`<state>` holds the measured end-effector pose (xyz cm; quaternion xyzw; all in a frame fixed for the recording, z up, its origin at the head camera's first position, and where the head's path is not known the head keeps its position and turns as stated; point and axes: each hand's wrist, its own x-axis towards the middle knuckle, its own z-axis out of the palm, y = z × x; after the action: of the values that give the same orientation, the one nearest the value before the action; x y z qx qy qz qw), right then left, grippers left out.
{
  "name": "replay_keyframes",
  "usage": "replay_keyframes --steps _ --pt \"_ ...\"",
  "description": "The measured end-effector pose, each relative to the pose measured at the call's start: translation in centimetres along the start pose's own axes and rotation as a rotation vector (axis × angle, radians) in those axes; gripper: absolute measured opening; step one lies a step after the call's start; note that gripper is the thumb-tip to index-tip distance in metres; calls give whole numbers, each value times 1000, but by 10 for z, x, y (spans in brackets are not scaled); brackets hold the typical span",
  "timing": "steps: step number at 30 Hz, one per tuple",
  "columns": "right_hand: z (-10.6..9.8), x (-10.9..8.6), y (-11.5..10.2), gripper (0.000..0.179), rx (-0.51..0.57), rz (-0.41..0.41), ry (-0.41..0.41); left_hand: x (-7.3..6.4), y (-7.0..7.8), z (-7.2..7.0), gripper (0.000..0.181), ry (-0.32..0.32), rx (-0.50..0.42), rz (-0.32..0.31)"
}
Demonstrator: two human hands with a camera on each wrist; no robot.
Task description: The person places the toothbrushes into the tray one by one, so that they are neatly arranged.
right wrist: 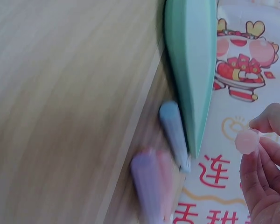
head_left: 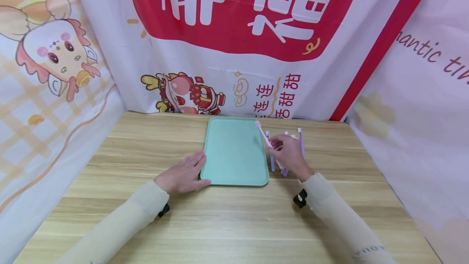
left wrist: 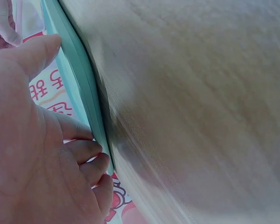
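My right hand (head_left: 289, 154) pinches a pink toothbrush (head_left: 261, 130) between thumb and fingers, raised by the right edge of a mint-green tray (head_left: 234, 154). Its head points away from me, over the tray's far right corner; the rounded handle end (right wrist: 246, 141) faces the right wrist camera. My left hand (head_left: 183, 176) rests against the tray's left edge with fingers extended and thumb at the near corner. Under and around my right hand lie more toothbrushes: a blue one (head_left: 272, 163) beside the tray, a purple one (head_left: 302, 144) farther right, and pink and purple ones partly hidden.
The wooden table (head_left: 227, 223) carries the tray near its back edge. A printed cloth backdrop (head_left: 227, 60) hangs directly behind, with more printed cloth at the left (head_left: 47, 105) and right (head_left: 414, 125) sides. Dark wrist devices (head_left: 300, 199) sit below both cuffs.
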<state>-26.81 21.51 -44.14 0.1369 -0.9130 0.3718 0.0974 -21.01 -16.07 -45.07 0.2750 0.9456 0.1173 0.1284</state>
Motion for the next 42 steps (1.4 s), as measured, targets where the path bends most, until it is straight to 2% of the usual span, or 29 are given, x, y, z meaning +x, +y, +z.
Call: replay_keyframes --steps 14,23,29,35,42 --pt "41 11 -37 25 78 -58 -9 1 1 0 93 -3 7 -1" --pt "68 20 -61 23 140 -90 52 0 3 -2 91 -16 -1 -12" --pt "85 26 -70 21 191 -57 103 0 4 -3 92 -28 0 -21" --pt "100 31 -83 19 251 11 171 0 5 -4 92 -32 -2 -25" --pt "119 31 -99 21 295 90 206 1 3 -2 92 -25 3 -25"
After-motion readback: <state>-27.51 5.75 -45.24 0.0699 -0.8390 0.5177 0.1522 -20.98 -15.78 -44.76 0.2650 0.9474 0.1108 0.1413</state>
